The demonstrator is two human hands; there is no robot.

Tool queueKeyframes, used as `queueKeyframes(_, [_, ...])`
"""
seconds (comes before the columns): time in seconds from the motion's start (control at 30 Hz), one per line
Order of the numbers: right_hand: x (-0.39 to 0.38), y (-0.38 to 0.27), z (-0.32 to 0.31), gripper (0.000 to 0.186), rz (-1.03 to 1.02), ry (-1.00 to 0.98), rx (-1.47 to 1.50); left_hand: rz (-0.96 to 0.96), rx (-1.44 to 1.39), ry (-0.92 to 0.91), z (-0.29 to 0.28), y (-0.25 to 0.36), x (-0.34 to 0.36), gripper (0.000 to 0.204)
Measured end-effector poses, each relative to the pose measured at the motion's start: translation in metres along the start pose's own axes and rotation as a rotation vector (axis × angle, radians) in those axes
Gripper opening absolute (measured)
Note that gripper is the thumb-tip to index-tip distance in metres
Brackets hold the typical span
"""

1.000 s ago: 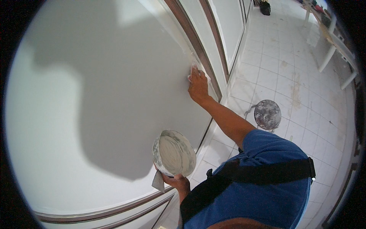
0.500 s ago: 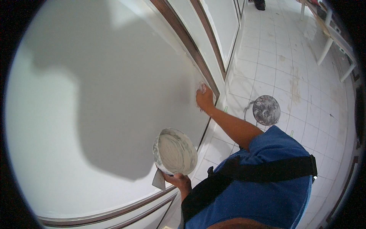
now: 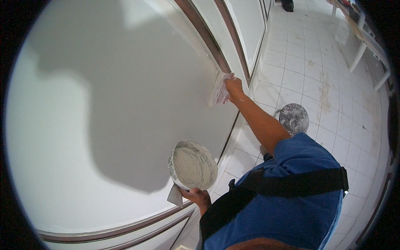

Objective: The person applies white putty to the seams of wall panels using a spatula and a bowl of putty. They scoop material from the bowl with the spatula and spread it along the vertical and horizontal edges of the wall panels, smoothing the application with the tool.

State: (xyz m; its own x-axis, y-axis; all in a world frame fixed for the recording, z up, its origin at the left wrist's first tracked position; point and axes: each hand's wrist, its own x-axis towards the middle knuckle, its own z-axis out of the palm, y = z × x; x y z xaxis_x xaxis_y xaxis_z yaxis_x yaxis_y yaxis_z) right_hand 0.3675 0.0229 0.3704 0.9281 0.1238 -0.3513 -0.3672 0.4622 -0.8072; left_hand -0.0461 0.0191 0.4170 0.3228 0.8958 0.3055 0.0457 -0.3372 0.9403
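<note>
My left hand holds a round bowl with pale paste and streaks inside. A flat grey piece, perhaps a scraper or sheet, hangs beside its fingers under the bowl's left side. My right hand is closed on a crumpled pinkish-white cloth or plastic, smeared white, at the edge of a large white panel. Brown trim runs along that edge, with pale smears beside it. A large shadow lies over the panel.
A round stool with a speckled seat stands on the tiled floor to my right, partly behind my arm. A long bench or table with white legs runs along the far right. A black object is at the top. More trimmed panels continue ahead.
My right hand first moved down along the trim, then up and rightward to where it is now, with more of the crumpled material showing. My left hand and bowl have barely moved.
</note>
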Motion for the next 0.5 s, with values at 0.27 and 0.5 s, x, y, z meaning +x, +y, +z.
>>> queueKeyframes(0.27, [-0.023, -0.078, 0.021, 0.022, -0.022, -0.191, 0.102, -0.062, -0.029, -0.015, 0.013, 0.010, 0.002, 0.112])
queueKeyframes(0.5, [-0.043, -0.145, 0.056, 0.022, -0.116, -0.281, 0.068, -0.009, 0.239, 0.039, 0.005, -0.009, -0.008, 0.100])
